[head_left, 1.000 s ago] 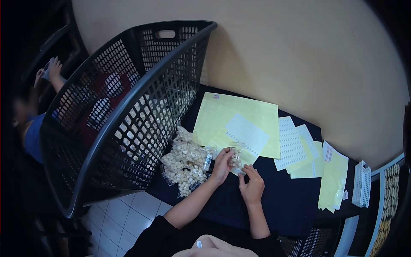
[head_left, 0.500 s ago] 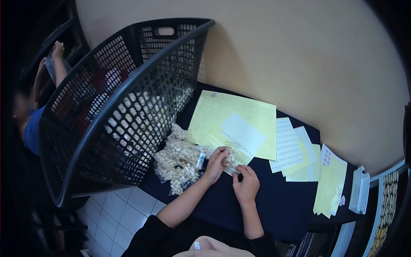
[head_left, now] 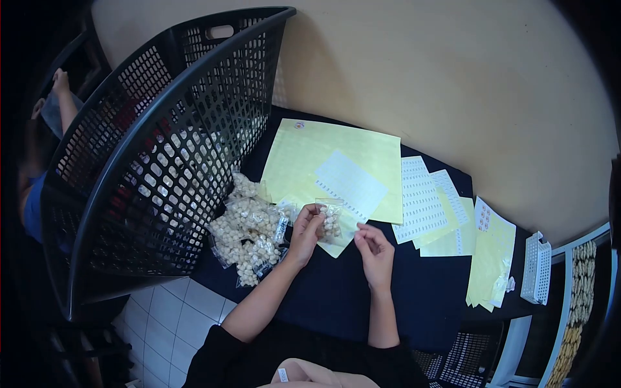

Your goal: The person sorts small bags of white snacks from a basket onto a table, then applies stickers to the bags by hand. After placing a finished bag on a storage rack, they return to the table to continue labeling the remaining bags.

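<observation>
My left hand point(head_left: 306, 234) pinches the left edge of a small clear bag point(head_left: 331, 222) filled with pale round pieces. Just right of the bag, my right hand point(head_left: 375, 253) has its thumb and index finger pressed together; whether something small is between them is too fine to see. Beneath the bag lie a white printed sheet point(head_left: 351, 184) and a large yellow sheet point(head_left: 375, 152). A heap of similar filled bags point(head_left: 249, 229) lies left of my left hand, beside the basket.
A large black basket point(head_left: 174, 139) of pale items stands at the left. More label sheets point(head_left: 424, 200), yellow sheets point(head_left: 490, 252) and a small white basket point(head_left: 536, 268) lie to the right. Behind the black basket, another person's arm point(head_left: 65, 97) holds a bag.
The view has shifted, so the basket and table sit further left and higher. My right hand's thumb and index finger have come together, and it stands farther from the bag.
</observation>
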{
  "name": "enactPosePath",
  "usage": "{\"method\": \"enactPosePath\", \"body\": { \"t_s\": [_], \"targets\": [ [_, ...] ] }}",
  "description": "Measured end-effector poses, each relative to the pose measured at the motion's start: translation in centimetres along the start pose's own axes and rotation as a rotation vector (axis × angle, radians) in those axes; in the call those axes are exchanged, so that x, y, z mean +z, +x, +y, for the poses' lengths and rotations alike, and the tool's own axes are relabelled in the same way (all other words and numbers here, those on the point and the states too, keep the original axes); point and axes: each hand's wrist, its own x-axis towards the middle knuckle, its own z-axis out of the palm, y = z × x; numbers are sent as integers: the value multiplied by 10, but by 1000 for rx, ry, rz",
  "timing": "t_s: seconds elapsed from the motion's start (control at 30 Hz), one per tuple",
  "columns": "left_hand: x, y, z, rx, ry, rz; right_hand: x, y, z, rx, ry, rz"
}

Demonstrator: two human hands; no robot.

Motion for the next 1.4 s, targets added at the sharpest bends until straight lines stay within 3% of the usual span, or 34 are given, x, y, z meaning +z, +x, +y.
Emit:
{"method": "enactPosePath", "body": {
  "t_s": [0.23, 0.43, 0.7, 1.4],
  "targets": [
    [10, -4, 5, 190, 226, -42, 36, 26, -12, -51, 102, -48],
    [11, -6, 6, 188, 272, -85, 37, 27, -3, 19, 98, -40],
    [20, -9, 9, 153, 312, -139, 33, 24, 6, -96, 57, 39],
    [23, -11, 12, 193, 350, -174, 36, 18, 10, -126, 172, 120]
  ]
}}
